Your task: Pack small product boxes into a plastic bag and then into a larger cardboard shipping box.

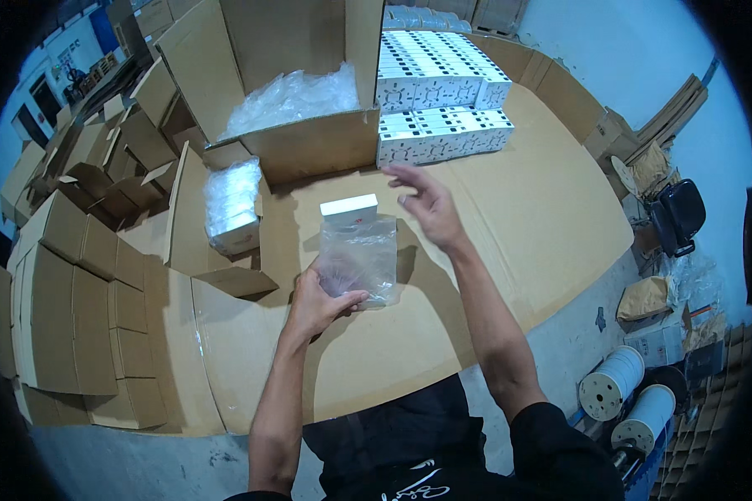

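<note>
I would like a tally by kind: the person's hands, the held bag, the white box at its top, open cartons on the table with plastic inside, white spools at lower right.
Hands: 2
Clear bag: 1
White box: 1
Open cartons: 2
White spools: 2
Total: 8

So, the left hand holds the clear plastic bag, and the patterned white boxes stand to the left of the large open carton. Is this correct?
Not quite: the head view shows the patterned white boxes to the right of the large open carton. The left hand does hold the clear plastic bag.
</note>
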`<state>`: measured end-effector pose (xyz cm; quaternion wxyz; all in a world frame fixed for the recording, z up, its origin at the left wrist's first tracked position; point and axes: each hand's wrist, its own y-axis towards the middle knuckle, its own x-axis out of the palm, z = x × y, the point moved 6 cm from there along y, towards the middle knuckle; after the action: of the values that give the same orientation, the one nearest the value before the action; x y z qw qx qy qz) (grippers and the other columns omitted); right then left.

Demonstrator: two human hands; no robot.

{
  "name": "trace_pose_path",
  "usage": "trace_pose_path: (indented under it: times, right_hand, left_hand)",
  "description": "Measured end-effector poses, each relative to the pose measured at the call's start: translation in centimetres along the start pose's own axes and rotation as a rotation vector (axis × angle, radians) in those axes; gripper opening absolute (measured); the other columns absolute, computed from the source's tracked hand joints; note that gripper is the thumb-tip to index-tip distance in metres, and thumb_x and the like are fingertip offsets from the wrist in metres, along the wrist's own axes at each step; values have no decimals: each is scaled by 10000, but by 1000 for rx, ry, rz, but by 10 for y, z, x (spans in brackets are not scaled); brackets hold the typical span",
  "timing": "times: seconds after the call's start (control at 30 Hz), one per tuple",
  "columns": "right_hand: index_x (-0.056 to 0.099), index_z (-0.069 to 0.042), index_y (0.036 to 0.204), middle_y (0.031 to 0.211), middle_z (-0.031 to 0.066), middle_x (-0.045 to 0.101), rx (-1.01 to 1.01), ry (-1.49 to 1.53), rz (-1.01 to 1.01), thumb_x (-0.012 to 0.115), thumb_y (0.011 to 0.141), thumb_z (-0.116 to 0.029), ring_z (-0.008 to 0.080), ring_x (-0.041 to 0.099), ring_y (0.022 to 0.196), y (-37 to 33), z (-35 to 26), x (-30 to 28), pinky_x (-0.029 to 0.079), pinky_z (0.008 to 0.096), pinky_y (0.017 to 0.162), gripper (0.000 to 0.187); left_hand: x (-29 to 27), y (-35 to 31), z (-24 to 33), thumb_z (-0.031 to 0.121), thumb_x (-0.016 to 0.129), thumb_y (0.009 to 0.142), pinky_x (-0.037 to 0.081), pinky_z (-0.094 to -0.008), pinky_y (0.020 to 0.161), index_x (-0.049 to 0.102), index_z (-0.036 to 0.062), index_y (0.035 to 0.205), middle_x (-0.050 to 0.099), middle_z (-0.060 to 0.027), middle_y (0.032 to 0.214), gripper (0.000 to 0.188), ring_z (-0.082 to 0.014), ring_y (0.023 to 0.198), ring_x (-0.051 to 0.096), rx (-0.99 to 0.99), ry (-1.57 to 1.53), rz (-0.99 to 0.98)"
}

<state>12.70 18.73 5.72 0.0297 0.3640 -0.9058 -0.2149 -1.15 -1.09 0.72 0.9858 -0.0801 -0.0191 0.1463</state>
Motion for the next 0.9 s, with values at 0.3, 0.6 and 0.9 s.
trace_pose_path:
  times: [0.3, 0.6, 0.9]
  right_hand:
    - [533, -82, 1482, 1245, 80, 660, 208, 192, -107, 694, 908, 33, 153, 606, 1140, -17, 30, 39, 520, 296, 945, 607]
    - [585, -34, 1397, 1117, 75, 700, 67, 113, 127, 683, 931, 42, 135, 653, 999, -17, 27, 30, 556, 293, 865, 482]
    - [391, -82, 1221, 1164, 186, 637, 103, 763, 275, 653, 969, 33, 281, 677, 1117, -23, 18, 19, 619, 490, 947, 381]
  left_hand:
    - [-2, -3, 7, -21, 853, 769, 588, -278, 617, 582, -7, 1242, 711, -82, 953, 545, -137, 747, 697, 31, -36, 6]
    - [-3, -5, 8, -34, 844, 772, 582, -275, 629, 547, 11, 1301, 698, -79, 1006, 608, -135, 767, 686, 11, -37, -4]
    - [-8, -5, 1, -20, 863, 758, 596, -286, 660, 530, 11, 1346, 688, -88, 1100, 677, -148, 853, 695, -7, -28, -20]
